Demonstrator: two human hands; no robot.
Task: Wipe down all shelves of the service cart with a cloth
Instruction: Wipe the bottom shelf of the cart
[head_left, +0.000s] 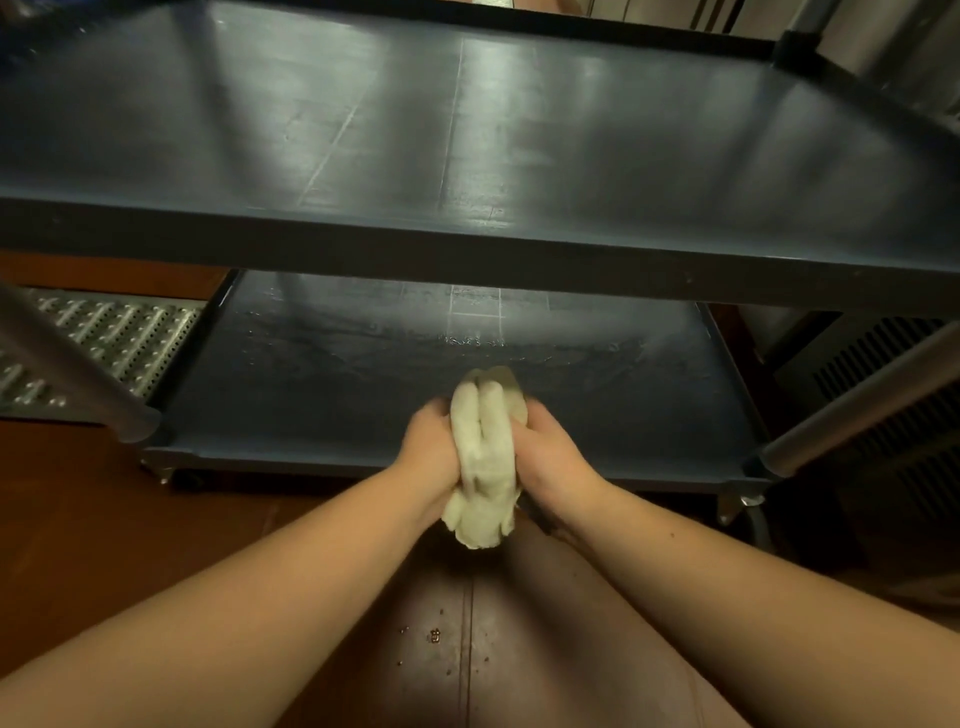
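A dark blue service cart stands in front of me, with an upper shelf (467, 130) and a lower shelf (322, 374). The lower shelf has wet streaks across its middle. A bunched pale cream cloth (485, 457) hangs over the lower shelf's near edge. My left hand (428, 447) grips it from the left and my right hand (545, 452) grips it from the right, both pressed against the cloth. The cloth's lower end hangs below my hands, above the floor.
A perforated metal floor grate (119, 332) lies to the left of the cart. Metal cart posts (78, 374) rise at the near left and at the near right (857, 400). A dark vented unit (893, 415) stands at the right. The floor is brown with small crumbs (434, 634).
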